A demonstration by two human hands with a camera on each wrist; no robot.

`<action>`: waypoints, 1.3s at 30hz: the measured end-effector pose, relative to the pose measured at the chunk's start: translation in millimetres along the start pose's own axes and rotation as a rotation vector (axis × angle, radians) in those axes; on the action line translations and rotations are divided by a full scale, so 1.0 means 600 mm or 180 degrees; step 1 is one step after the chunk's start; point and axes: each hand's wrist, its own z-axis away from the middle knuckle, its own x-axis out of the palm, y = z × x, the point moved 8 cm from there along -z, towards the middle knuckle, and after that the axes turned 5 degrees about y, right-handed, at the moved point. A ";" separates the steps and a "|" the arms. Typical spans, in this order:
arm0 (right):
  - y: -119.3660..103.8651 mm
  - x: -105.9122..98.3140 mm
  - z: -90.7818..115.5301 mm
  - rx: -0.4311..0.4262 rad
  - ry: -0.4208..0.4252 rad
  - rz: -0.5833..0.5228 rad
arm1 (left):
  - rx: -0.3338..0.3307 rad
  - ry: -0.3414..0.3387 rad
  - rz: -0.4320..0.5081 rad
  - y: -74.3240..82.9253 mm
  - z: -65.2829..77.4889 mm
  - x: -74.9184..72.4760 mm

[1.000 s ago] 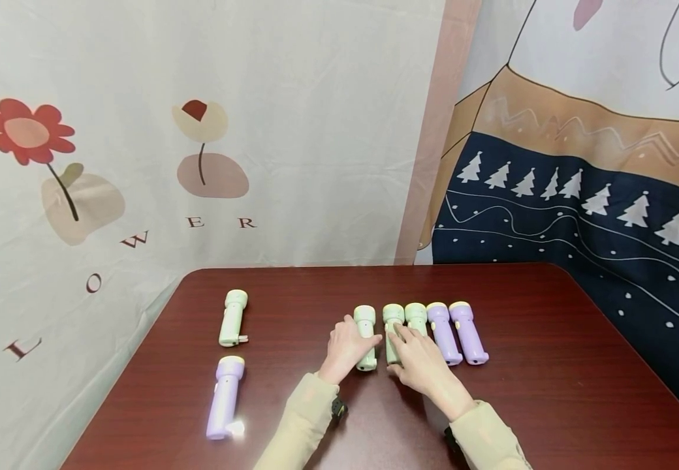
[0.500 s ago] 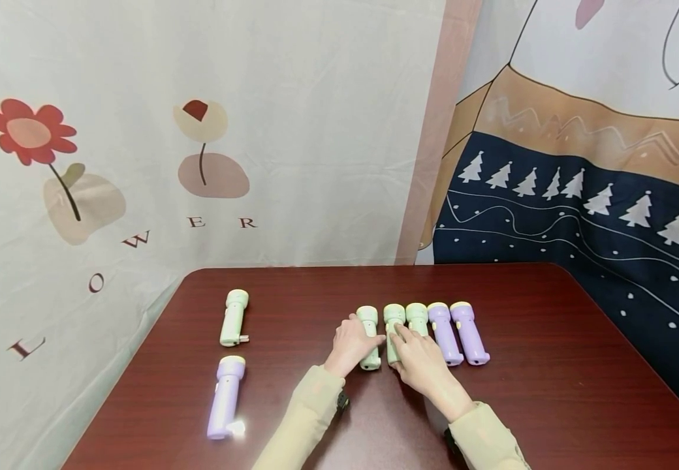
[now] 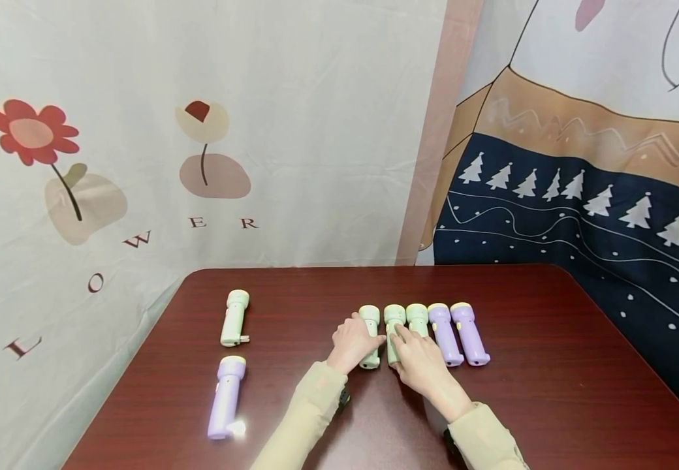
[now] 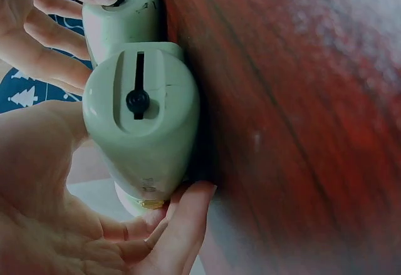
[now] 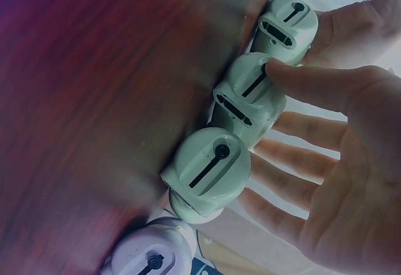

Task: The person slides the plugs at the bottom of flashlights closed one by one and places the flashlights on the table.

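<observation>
In the head view my left hand (image 3: 352,343) grips a pale green flashlight (image 3: 369,316) at the left end of a row lying on the table. The left wrist view shows this flashlight's base (image 4: 153,146) with a black slider in a slot, between thumb and curled fingers. My right hand (image 3: 420,359) lies over the second green flashlight (image 3: 395,314) and third green flashlight (image 3: 416,313). In the right wrist view its fingers (image 5: 282,178) extend fairly straight along them, its thumb touching the base of the middle flashlight (image 5: 250,109). A narrow gap separates the first two.
Two purple flashlights (image 3: 444,336) continue the row to the right. On the table's left lie a green flashlight (image 3: 234,320) with plug prongs out at its base and a purple flashlight (image 3: 225,401) with bright glare at its base. Printed curtains hang behind the dark red table (image 3: 292,294).
My left hand has shifted slightly right with the green flashlight, narrowing the gap to the row. My right hand has stayed nearly still.
</observation>
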 end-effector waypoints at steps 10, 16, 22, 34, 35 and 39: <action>0.000 -0.001 0.001 -0.0002 0.0025 0.0021 | 0.0034 -0.0033 -0.0087 -0.001 0.005 0.001; 0.001 0.000 0.002 0.0029 -0.0003 0.0018 | 0.0117 0.0021 -0.0030 0.000 0.011 -0.004; 0.001 0.001 0.002 0.0034 -0.0004 0.0051 | 0.0168 0.0048 -0.0047 0.001 0.014 -0.009; 0.002 0.002 0.001 0.0049 -0.0061 0.0032 | 0.0393 0.0266 -0.0168 0.000 0.037 -0.040; 0.002 0.002 0.001 0.0047 -0.0061 0.0029 | 0.0425 0.0292 -0.0163 -0.002 0.041 -0.044; 0.000 0.002 0.000 0.0031 -0.0035 0.0026 | 0.0505 0.0368 -0.0178 -0.015 0.055 -0.060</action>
